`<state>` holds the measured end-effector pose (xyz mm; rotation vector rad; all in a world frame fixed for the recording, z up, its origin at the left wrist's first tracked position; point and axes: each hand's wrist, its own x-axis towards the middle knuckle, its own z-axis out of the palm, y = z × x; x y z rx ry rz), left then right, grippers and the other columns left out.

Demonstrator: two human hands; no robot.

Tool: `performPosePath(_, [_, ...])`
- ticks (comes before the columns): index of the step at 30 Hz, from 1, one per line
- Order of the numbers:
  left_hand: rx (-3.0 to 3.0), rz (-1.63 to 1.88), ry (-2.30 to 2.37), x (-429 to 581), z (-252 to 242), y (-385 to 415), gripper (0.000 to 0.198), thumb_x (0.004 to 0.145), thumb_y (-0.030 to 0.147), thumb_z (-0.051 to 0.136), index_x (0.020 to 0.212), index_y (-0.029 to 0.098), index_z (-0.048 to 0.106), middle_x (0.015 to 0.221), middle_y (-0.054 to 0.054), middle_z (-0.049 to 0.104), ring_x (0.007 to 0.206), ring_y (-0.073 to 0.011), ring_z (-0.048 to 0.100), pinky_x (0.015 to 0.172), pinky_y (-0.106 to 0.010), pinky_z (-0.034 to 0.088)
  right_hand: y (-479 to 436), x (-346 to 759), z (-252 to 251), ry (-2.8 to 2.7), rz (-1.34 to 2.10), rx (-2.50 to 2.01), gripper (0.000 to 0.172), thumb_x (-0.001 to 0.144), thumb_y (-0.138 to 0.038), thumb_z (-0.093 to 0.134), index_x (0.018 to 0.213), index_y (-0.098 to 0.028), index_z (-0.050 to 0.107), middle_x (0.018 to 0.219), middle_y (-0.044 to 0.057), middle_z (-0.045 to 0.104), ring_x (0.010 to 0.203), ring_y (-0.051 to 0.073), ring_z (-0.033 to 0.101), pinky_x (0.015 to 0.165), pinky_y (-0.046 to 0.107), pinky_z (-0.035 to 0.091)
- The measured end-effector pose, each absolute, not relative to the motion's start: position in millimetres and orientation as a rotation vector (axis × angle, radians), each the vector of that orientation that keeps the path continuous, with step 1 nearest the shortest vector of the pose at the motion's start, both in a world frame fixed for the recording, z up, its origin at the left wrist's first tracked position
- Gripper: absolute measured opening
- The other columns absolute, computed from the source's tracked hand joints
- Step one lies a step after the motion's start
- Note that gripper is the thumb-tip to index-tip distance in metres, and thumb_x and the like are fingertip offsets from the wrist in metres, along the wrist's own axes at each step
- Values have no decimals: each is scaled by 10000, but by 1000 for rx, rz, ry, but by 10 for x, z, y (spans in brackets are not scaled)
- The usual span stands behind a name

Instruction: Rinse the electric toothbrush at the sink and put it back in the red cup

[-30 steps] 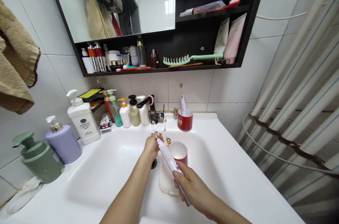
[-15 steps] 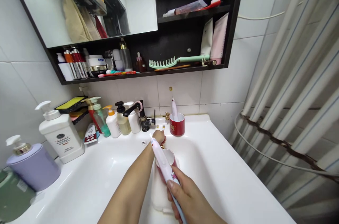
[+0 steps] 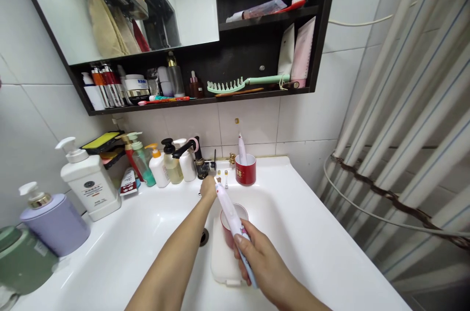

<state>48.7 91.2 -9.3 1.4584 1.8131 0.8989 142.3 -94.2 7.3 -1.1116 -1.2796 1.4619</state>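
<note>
My right hand (image 3: 262,257) wraps round the lower body of a pale pink and blue electric toothbrush (image 3: 228,210), which slants up and to the left over the sink. My left hand (image 3: 208,188) reaches to the back of the basin, just below the black faucet (image 3: 198,156). Its fingers are mostly hidden, so I cannot see whether it holds anything. Behind the toothbrush, a red cup with a white inside (image 3: 240,211) stands on a white lidded box (image 3: 223,268) in the basin. Two small brush heads (image 3: 226,176) sit on the back ledge, right of the faucet.
Another pink electric toothbrush (image 3: 241,149) stands in a red cup (image 3: 246,174) on the back ledge. Several pump bottles (image 3: 172,166) line the left side. Overhead hangs a dark mirror cabinet (image 3: 205,100) with toiletries. A pleated white curtain (image 3: 396,120) is at right.
My left hand has moved left, away from the cup in the basin, to beneath the faucet. The toothbrush in my right hand has shifted slightly right. The drain now shows.
</note>
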Motion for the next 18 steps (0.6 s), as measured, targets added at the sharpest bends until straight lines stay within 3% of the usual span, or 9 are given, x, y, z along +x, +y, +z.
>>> performPosePath(4, [1370, 961, 1907, 408, -63, 854, 141, 533, 247, 547, 524, 168, 431, 906, -170, 536, 932, -308, 433, 732, -392, 300, -930, 1439, 90, -1257, 1433, -1113, 291, 732, -377, 327, 954, -189, 347, 621, -41, 399, 367, 27, 372, 355, 172, 301])
performPosePath(9, [1198, 998, 1820, 480, -131, 896, 210, 483, 90, 560, 415, 162, 374, 743, -151, 570, 911, -296, 456, 703, -344, 341, -903, 1434, 86, -1281, 1430, -1159, 300, 720, -398, 334, 918, -174, 361, 579, -49, 394, 355, 30, 361, 343, 169, 285])
performPosePath(14, [971, 1021, 1555, 385, -133, 714, 194, 571, 39, 458, 426, 150, 392, 465, -49, 505, 615, -178, 553, 560, -260, 418, -907, 1422, 61, -1272, 1442, -1202, 286, 718, -381, 337, 913, -174, 367, 594, -49, 397, 356, 27, 364, 353, 174, 297])
performPosePath(18, [843, 1102, 1327, 171, -6, 339, 176, 664, 88, 392, 496, 136, 418, 477, -23, 509, 523, -91, 539, 569, -192, 435, -943, 1381, 11, -1307, 1500, -1204, 279, 721, -360, 328, 928, -174, 358, 583, -53, 396, 340, 25, 353, 343, 173, 289])
